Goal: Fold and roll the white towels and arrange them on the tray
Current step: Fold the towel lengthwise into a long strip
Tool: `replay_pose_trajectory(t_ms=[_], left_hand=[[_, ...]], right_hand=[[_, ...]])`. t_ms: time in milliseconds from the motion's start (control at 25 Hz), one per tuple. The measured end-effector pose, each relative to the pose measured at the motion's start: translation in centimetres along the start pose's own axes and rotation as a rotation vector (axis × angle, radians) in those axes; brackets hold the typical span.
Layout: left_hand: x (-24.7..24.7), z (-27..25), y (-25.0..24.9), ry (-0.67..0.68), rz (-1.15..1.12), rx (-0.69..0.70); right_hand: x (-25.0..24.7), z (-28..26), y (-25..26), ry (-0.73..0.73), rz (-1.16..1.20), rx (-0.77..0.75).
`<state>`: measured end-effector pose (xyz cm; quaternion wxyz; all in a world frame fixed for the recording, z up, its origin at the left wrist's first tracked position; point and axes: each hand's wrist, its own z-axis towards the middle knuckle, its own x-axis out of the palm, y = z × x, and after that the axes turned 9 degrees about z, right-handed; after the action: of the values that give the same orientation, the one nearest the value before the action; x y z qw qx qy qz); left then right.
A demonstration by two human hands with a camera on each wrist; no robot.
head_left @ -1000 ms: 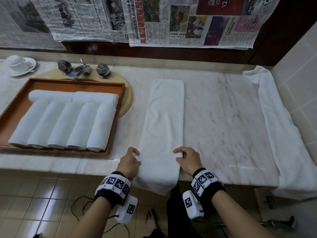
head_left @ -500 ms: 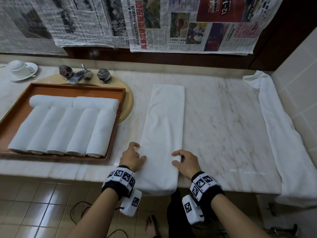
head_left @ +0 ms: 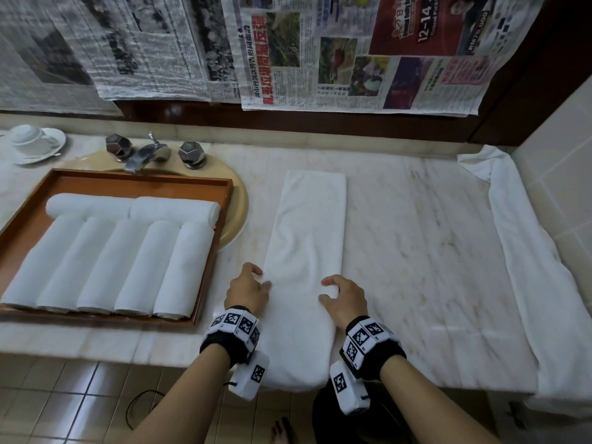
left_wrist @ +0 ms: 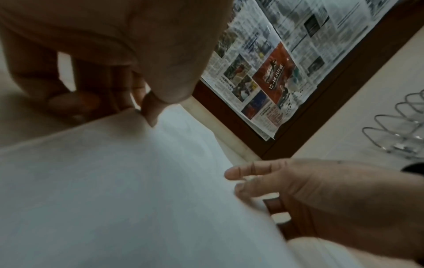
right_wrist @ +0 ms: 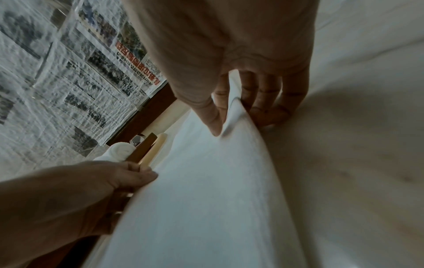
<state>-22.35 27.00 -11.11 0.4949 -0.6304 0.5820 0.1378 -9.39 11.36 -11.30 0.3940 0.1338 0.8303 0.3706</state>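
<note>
A long folded white towel [head_left: 307, 248] lies lengthwise on the marble counter [head_left: 416, 251], its near end hanging over the front edge. My left hand [head_left: 261, 278] sits at its left edge with the thumb on the cloth and the fingers curled beside it; the left wrist view shows the thumb of that left hand [left_wrist: 142, 108] pinching the edge. My right hand [head_left: 323, 289] pinches the right edge, and in the right wrist view the towel [right_wrist: 206, 181] edge is lifted between thumb and fingers of this right hand [right_wrist: 231, 116]. The wooden tray [head_left: 144, 181] at left holds several rolled towels [head_left: 105, 261].
Another white towel [head_left: 528, 261] is stretched along the counter's right side, by the tiled wall. A faucet [head_left: 145, 153] and round basin lie behind the tray. A cup on a saucer [head_left: 30, 142] is at the far left. Newspapers cover the back wall.
Both hands have shifted a little farther up the towel's side edges, away from the counter's front. The right thumb and fingers have closed on the edge.
</note>
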Motion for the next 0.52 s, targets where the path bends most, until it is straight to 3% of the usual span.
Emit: replay_pose_trajectory(t_ms=[120, 520], left_hand=[[-0.2, 1.1, -0.9, 0.006, -0.013, -0.071], [-0.8, 5.8, -5.1, -0.089, -0.030, -0.109]], right_hand=[[-0.2, 1.3, 0.3, 0.004, 0.000, 0.008], [-1.3, 7.4, 2.7, -0.068, 0.030, 0.000]])
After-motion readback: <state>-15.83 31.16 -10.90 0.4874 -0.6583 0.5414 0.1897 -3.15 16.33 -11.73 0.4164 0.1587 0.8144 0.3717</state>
